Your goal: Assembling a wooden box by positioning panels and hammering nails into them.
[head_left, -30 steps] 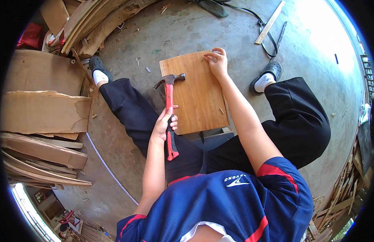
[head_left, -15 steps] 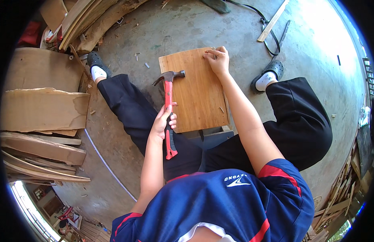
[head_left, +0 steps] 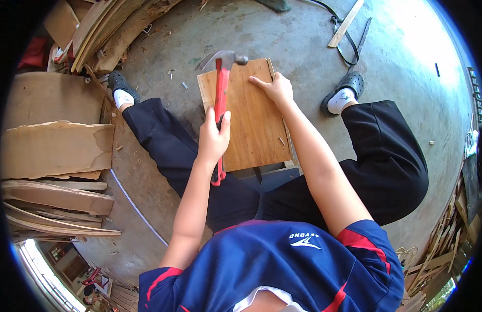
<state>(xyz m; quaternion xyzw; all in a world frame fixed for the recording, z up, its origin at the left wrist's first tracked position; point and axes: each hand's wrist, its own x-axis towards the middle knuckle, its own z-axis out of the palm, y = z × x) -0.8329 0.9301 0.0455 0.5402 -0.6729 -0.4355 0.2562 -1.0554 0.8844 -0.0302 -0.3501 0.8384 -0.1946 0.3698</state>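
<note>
My left hand (head_left: 214,138) is closed around the handle of a claw hammer (head_left: 222,86), which has a red and black grip and a dark metal head. The hammer is raised, its head over the far left part of a brown wooden board (head_left: 254,125). At the board's far right edge, my right hand (head_left: 279,91) grips it, thumb stretched across the top face and the other fingers partly hidden past the edge. One small thin light piece (head_left: 282,140) lies on the board near its right side. The board rests between my legs, its support mostly hidden.
Stacked wood sheets (head_left: 56,151) and curved slabs fill the left side. A wooden strip (head_left: 346,23) and a black strap (head_left: 350,49) lie on the concrete floor at the far right. Scrap wood (head_left: 438,260) is piled at the lower right.
The hammer has risen from lying along the board's left side, its head now farther away. My right hand has gone from a pinch at the far corner to gripping the right edge.
</note>
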